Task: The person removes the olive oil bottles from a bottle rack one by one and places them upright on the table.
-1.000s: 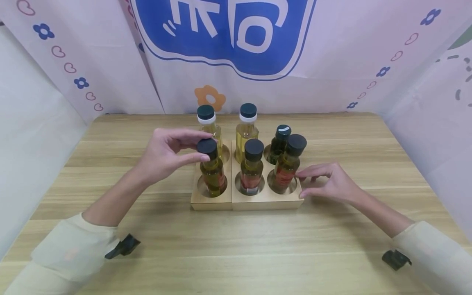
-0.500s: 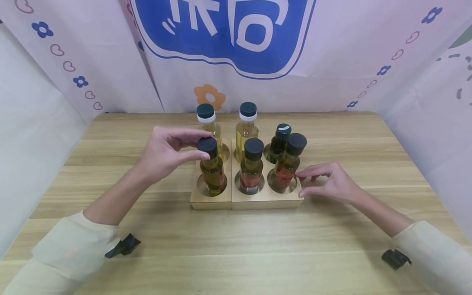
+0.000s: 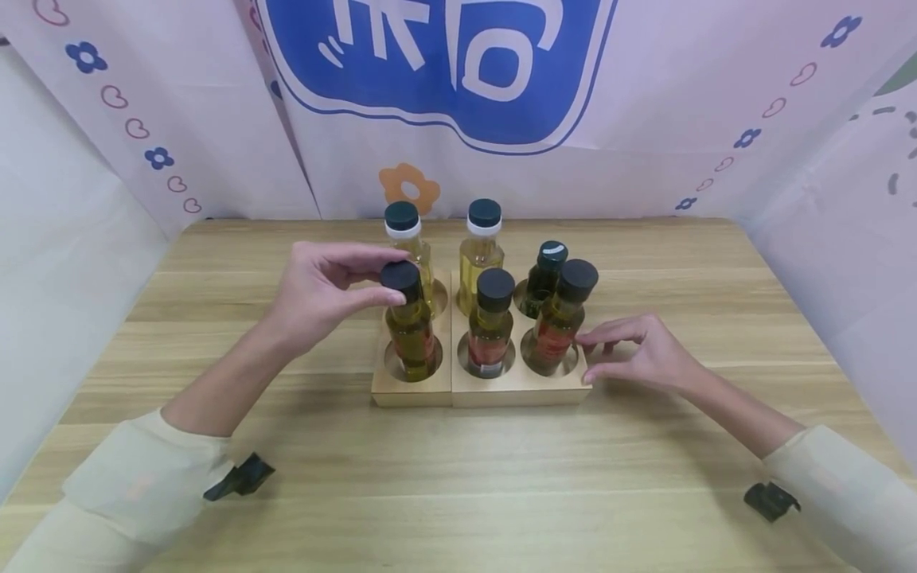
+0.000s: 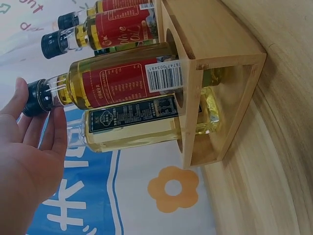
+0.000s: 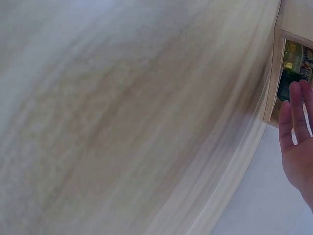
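Note:
My left hand (image 3: 315,298) pinches the black cap of an olive oil bottle (image 3: 411,338) between thumb and fingers. This red-labelled bottle leans slightly left, its base inside the front left hole of a wooden rack (image 3: 519,396). In the left wrist view, the bottle's barcode and lower label (image 4: 117,82) show above the rack's top board. At the rack's right end, my right hand (image 3: 641,358) has its fingertips and thumb against the edge. Its fingers look fairly straight in the right wrist view, beside the rack's open end (image 5: 272,93).
Two more red-labelled bottles (image 3: 489,334) (image 3: 553,338) fill the front row. Behind stand two pale oil bottles with green caps (image 3: 480,263) (image 3: 423,259) and a smaller dark bottle (image 3: 542,282). A printed white backdrop (image 3: 236,159) hangs behind the wooden table (image 3: 458,485).
The cap of the held olive oil bottle has shifted slightly left and up with my left hand. My right hand stays at the rack's edge.

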Available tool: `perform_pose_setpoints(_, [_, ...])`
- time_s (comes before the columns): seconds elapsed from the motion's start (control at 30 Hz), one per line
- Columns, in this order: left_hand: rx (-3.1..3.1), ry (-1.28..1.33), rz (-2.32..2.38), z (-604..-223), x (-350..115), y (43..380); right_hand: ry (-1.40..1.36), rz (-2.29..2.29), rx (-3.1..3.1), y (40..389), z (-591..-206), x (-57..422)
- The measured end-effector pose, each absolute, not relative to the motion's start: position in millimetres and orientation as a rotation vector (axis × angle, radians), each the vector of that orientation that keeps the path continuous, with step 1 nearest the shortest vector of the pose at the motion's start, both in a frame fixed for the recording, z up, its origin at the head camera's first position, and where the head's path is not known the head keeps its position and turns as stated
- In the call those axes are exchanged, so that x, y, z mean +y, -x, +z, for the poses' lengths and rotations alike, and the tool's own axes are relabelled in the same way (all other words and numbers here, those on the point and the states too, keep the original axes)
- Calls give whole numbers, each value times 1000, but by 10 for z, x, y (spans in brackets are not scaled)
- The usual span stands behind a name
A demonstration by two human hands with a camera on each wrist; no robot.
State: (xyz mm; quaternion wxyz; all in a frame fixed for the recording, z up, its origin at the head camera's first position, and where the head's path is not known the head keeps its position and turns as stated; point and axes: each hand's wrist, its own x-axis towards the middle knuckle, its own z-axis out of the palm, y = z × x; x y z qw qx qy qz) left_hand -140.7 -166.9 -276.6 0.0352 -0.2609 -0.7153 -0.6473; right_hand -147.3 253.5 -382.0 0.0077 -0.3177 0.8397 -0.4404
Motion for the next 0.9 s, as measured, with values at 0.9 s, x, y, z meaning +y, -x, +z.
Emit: perform_pose_setpoints(0.9, [-1924,652,-2074,-2649,-1681,1408,1026,-1421,2592,1492,-3857,2532])
